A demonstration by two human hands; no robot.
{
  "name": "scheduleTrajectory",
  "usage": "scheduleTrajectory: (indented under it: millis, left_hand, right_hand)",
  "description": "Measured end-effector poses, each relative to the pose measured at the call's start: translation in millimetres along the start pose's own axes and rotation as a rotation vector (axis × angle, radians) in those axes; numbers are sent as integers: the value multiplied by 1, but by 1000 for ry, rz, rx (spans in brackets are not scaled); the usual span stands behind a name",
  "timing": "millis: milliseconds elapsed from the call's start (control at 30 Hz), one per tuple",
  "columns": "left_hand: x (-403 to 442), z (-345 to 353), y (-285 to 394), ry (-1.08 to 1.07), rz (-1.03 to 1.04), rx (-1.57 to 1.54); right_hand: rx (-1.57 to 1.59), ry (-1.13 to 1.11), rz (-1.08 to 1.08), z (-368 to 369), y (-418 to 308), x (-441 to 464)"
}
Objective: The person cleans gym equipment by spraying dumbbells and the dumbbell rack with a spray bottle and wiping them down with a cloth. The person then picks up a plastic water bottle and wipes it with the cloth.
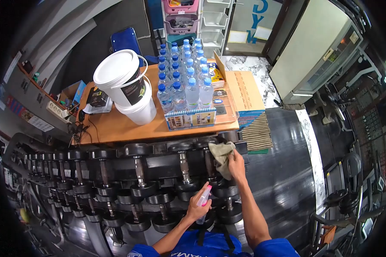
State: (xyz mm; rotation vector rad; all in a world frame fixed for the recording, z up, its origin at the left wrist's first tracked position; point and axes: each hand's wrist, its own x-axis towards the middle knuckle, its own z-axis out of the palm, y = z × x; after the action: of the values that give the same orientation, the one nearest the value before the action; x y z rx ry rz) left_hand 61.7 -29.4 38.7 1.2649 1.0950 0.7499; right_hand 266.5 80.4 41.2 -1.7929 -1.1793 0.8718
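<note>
My left hand (197,207) is wrapped round a spray bottle (205,195) with a clear body and a pink-and-white head, low in front of the dumbbell rack. In my right hand (236,165) is a greenish-beige cloth (221,158), bunched at the fingers and hanging over the right end of the upper row. Just left of the cloth lies a dumbbell (209,165) with a metal handle and black heads; the cloth hides part of it. Another dumbbell (184,167) sits beside it on the left.
Behind the rack stands a wooden table (116,136) with stacked white buckets (141,109), several water bottles (176,96) and a desk calendar (190,119). A cardboard box (245,92) is at its right. More dumbbells (139,167) fill both rows leftward. A striped mat (257,135) lies on the floor.
</note>
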Motion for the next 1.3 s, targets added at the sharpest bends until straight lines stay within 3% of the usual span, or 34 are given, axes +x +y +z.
scheduleTrajectory:
  millis: [33,133,233,400,667,767,900,1000,1100,1133,1300]
  left_hand:
    - [-4,0,0,-1,3,-7]
    - [-15,2,0,-24,28,-29]
    - [-24,2,0,-34,-16,-56]
    - [-33,2,-3,-18,-6,-72]
    - [-38,-2,-10,15,13,-85]
    - [-41,-8,-3,43,76,-79]
    - [-54,-20,15,63,205,52]
    - [-53,-25,14,54,266,92]
    - [-57,-26,11,67,244,87]
    - [-58,-27,11,74,230,90]
    - [-60,-24,12,91,189,32]
  right_hand:
    - [-63,-11,99,0,15,-5]
    - [587,-127,568,18,61,4]
    - [1268,-77,712,36,43,13]
    - [993,-103,685,45,12,36]
    - [1130,-85,466,34,-14,-10]
    - [1155,-295,502,26,-23,-31]
    - [1356,-477,899,74,7,-32]
    - [1520,-483,919,112,22,-7]
    - [1299,-338,964,110,-11,12]
    - [1316,-382,1047,102,-24,18]
    - [1182,-416,956,85,-24,25]
